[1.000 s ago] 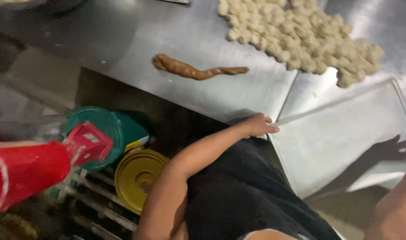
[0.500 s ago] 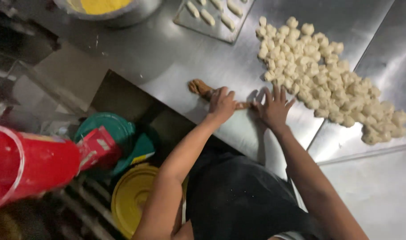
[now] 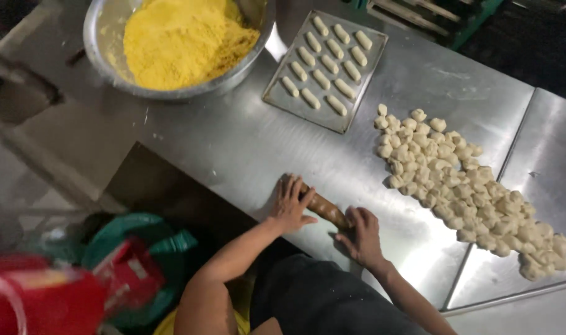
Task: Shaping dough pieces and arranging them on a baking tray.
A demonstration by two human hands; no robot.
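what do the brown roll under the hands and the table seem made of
Brown roll: apparently soft dough, matte, stretched into a rope under both palms. Table: looks like stainless steel, brushed grey with dull reflections and a seam between sheets.

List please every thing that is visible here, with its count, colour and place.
dough roll: one, brown, near table edge, under both hands
dough pieces: many, pale, heaped at right
tray: one, metal, top centre, holding eleven pale dough sticks
bowl: one, metal, top left, full of yellow crumbs
table: steel, grey
tubs: green and red, blurred, lower left
left hand: on the roll
right hand: on the roll
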